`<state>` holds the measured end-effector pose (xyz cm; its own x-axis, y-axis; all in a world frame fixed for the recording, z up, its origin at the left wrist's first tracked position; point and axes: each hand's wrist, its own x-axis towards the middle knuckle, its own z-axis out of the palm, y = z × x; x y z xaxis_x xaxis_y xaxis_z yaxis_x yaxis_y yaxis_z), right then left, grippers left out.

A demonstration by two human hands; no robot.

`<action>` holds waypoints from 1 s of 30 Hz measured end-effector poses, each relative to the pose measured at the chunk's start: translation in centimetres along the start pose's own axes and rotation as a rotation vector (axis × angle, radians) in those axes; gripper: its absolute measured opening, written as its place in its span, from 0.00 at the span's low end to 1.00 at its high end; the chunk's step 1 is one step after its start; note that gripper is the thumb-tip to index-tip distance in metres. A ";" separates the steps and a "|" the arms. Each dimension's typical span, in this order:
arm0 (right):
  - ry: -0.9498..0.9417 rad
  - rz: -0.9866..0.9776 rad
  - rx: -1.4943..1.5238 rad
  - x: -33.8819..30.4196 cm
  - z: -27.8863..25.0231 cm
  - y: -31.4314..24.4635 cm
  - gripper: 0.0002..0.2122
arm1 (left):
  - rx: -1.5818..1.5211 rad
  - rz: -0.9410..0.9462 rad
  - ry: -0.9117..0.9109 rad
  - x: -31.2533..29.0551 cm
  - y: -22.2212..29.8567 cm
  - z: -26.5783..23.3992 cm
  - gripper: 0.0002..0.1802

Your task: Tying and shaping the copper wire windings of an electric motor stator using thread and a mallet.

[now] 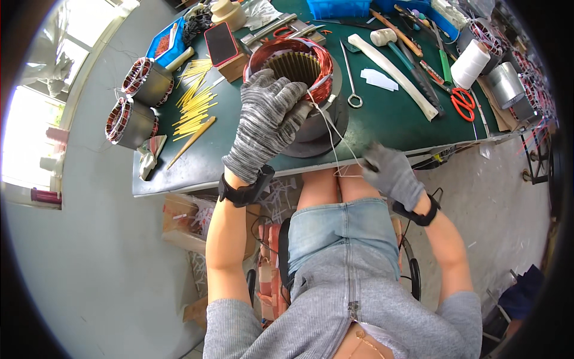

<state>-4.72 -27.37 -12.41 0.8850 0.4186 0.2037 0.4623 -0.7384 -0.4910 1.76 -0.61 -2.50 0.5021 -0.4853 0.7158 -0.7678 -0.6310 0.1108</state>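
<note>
A motor stator with a ring of copper windings point(324, 67) stands on a round dark base point(326, 134) near the table's front edge, its slotted bore facing up. My left hand point(266, 119), in a striped grey knit glove, is closed over the near left rim of the windings, fingers bent against the coils. White lacing cord point(336, 139) runs from the windings by those fingertips toward me in loose loops. My right hand point(391, 175), in a grey glove, is closed at the cord's lower end, off the table edge above my lap; its fingertips are slightly blurred.
Yellow sticks point(196, 110) and two finished stators point(131, 122) lie left, near a phone point(221, 45) on a block. Right are a metal hook point(353, 90), a white bone-shaped tool point(394, 78), a mallet point(384, 37), red-handled scissors point(462, 105) and a cord spool point(470, 64).
</note>
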 end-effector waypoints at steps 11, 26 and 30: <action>0.713 1.238 1.101 -54.8 -6.0 31.3 0.29 | 0.011 -0.025 -0.092 0.2 0.2 -1.2 0.14; 0.040 0.836 -0.222 -38.2 -2.0 28.2 0.21 | 0.039 -0.039 -0.296 0.6 0.0 -2.3 0.18; 0.378 -0.046 -0.422 -9.1 -3.6 11.6 0.19 | 0.254 -0.027 -0.402 1.9 1.7 -2.4 0.22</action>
<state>-7.19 -41.60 -16.89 0.7856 0.2947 0.5440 0.4146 -0.9034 -0.1093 0.44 -1.18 0.69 0.6732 -0.6309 0.3856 -0.6559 -0.7503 -0.0826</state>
